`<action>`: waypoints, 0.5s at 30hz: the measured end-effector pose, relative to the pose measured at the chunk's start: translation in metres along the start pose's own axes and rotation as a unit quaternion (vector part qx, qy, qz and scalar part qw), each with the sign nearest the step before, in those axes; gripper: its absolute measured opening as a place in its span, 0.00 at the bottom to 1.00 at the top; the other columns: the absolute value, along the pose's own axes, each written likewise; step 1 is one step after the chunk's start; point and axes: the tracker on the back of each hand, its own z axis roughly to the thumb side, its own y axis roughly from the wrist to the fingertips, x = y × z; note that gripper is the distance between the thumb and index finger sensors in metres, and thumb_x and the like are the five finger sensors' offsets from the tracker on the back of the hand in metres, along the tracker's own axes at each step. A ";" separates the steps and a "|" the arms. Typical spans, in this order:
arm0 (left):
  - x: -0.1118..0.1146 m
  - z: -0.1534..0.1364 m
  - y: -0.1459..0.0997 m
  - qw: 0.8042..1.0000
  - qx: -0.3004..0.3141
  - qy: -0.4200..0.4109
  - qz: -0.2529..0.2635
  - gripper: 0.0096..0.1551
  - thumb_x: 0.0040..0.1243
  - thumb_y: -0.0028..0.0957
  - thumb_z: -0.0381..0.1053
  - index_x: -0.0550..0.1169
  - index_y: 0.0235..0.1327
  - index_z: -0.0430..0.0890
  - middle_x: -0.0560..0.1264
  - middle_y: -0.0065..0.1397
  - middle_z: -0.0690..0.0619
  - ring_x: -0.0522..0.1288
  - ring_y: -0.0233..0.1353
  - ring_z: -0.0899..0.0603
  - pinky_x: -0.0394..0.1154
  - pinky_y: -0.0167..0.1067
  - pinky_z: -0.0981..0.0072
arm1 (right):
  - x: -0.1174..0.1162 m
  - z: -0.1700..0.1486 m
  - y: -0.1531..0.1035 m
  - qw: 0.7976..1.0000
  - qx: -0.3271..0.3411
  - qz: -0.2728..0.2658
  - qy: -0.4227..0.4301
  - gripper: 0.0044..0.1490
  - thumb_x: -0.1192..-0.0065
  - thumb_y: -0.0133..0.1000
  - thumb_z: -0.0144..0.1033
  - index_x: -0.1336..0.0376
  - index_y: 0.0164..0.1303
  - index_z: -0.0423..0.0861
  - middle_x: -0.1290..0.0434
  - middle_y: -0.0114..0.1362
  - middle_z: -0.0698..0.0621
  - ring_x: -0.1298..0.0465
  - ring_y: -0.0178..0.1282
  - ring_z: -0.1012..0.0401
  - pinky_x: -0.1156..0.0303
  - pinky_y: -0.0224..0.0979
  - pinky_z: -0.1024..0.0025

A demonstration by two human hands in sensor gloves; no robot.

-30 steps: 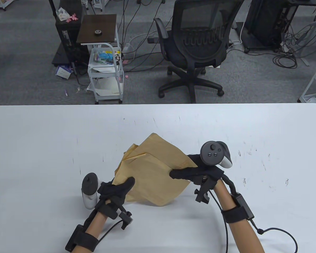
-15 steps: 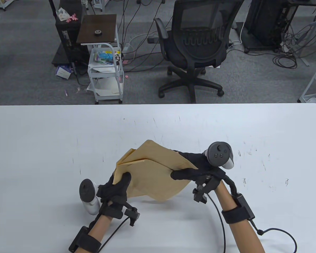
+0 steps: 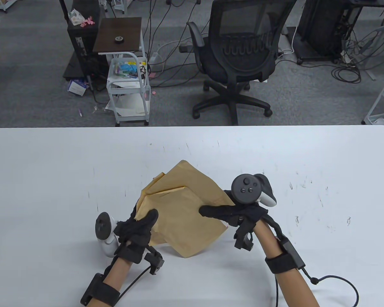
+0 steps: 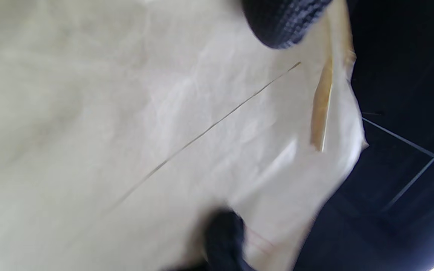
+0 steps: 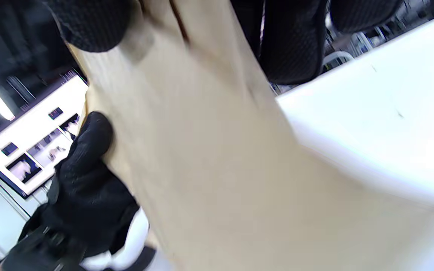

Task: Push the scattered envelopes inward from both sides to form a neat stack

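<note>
Several brown paper envelopes (image 3: 182, 208) form an uneven bundle, tilted up off the white table (image 3: 51, 179) at the centre front. My left hand (image 3: 140, 225) grips the bundle's lower left edge, thumb on top. My right hand (image 3: 225, 212) grips its right edge, thumb on top and fingers behind. The left wrist view is filled by the envelope paper (image 4: 145, 131) with a fingertip (image 4: 285, 22) on it. The right wrist view shows the envelopes (image 5: 209, 169) between my fingers, with the left hand (image 5: 85, 203) beyond.
The table's far edge (image 3: 192, 127) runs across the middle of the table view. Beyond it stand a black office chair (image 3: 240, 57) and a small white cart (image 3: 128, 86) on the carpet.
Both hands have shifted slightly left with the bundle. The bundle's lower corner has dropped nearer the table, and the right hand has rolled so its tracker sits more to the left.
</note>
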 end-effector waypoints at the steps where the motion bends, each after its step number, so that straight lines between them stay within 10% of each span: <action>1: 0.000 0.001 0.002 1.000 0.001 -0.006 -0.014 0.33 0.59 0.54 0.52 0.64 0.73 0.57 0.76 0.67 0.54 0.80 0.66 0.42 0.73 0.67 0.38 | 0.000 0.001 0.000 1.000 -0.004 0.005 -0.027 0.33 0.45 0.58 0.54 0.30 0.64 0.43 0.28 0.72 0.33 0.32 0.69 0.32 0.45 0.71 0.25; 6: 0.002 0.001 0.000 1.000 -0.006 -0.008 -0.008 0.34 0.59 0.53 0.50 0.64 0.74 0.55 0.75 0.65 0.54 0.80 0.63 0.43 0.72 0.67 0.37 | 0.008 0.011 -0.004 0.991 -0.005 -0.031 -0.129 0.43 0.46 0.55 0.59 0.37 0.74 0.42 0.33 0.78 0.34 0.34 0.72 0.32 0.46 0.73 0.25; 12: 0.009 0.011 -0.002 0.993 0.034 0.112 -0.001 0.35 0.55 0.54 0.50 0.60 0.76 0.54 0.75 0.62 0.52 0.79 0.61 0.43 0.73 0.66 0.37 | 0.016 0.019 -0.009 0.990 0.092 -0.095 0.046 0.50 0.36 0.54 0.48 0.46 0.78 0.32 0.32 0.77 0.32 0.33 0.72 0.31 0.48 0.71 0.22; 15: 0.008 0.016 -0.007 0.987 0.051 0.146 0.046 0.34 0.53 0.54 0.51 0.60 0.75 0.56 0.74 0.62 0.52 0.79 0.61 0.43 0.73 0.66 0.37 | 0.006 0.024 -0.004 0.994 0.090 -0.060 0.004 0.48 0.33 0.52 0.48 0.43 0.75 0.32 0.24 0.69 0.37 0.23 0.64 0.39 0.38 0.70 0.29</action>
